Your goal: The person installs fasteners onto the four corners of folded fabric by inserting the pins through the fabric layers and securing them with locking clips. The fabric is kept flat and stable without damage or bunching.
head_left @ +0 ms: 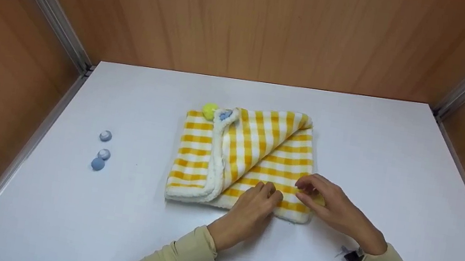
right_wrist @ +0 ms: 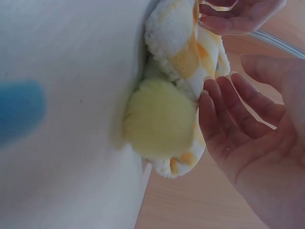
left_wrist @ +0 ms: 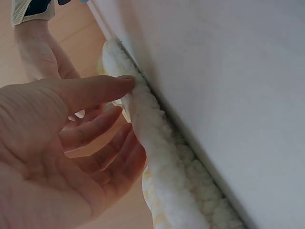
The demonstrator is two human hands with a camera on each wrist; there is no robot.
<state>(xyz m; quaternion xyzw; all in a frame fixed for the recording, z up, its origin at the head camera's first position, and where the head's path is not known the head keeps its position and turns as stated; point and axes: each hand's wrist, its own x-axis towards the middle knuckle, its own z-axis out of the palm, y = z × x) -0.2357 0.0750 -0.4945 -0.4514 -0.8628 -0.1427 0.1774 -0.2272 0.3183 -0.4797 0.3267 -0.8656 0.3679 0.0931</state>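
Observation:
A yellow-and-white checked blanket (head_left: 196,153) with white fleece trim lies folded, its upper layer turned back diagonally. My left hand (head_left: 250,212) touches its front edge with bent fingers; in the left wrist view that hand (left_wrist: 62,138) has the thumb against the fleece trim (left_wrist: 157,138), apart from the fingertips. At the blanket's right edge is my right hand (head_left: 334,209), thumb and fingers parted. Beside it, a yellow pompom (head_left: 320,199) is partly covered. The right wrist view shows this pompom (right_wrist: 159,119) against the blanket (right_wrist: 183,57), near the loosely bent fingers of my right hand (right_wrist: 262,129).
A brighter yellow ball (head_left: 209,111) and a blue patterned patch (head_left: 225,115) show at the blanket's back edge. Blue-grey balls (head_left: 105,135) (head_left: 103,154) and a bluer ball (head_left: 98,164) lie on the left of the white table (head_left: 128,226). Wooden panels (head_left: 254,22) stand around it.

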